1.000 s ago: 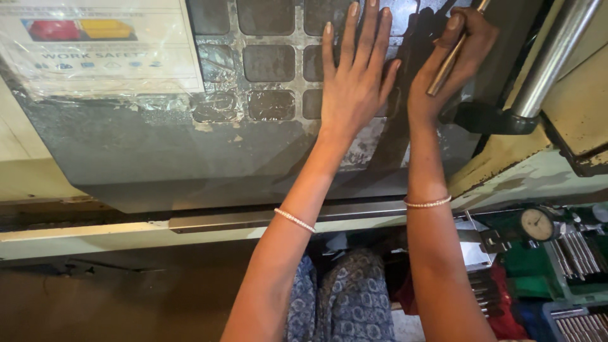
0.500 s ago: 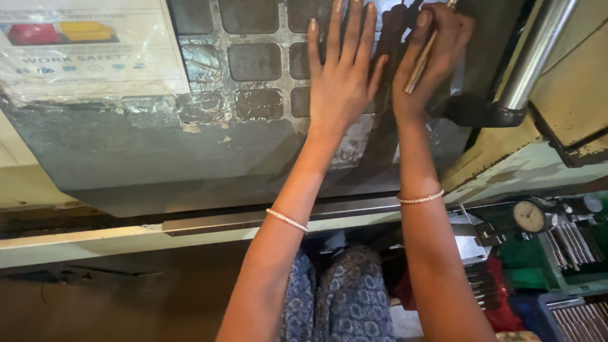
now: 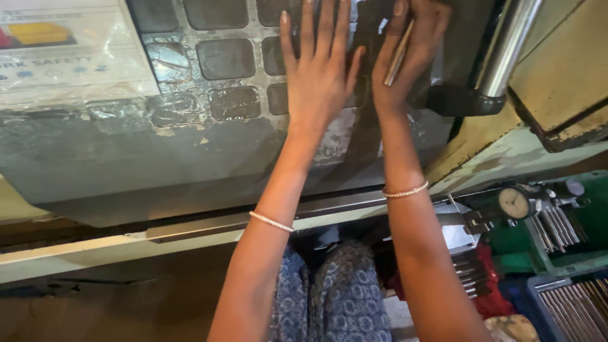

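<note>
Two hands: left flat open on panel, right gripping rod; blue tray holds pins

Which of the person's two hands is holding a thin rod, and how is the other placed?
The right hand grips the thin metal rod. The left hand holds nothing; it lies flat, fingers spread, on the grey machine panel.

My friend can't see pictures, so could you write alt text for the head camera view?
The left hand lies flat on a grimy grey machine panel with square pads, while the right hand holds a thin rod against it. Trays of metal pins sit lower right.
</note>
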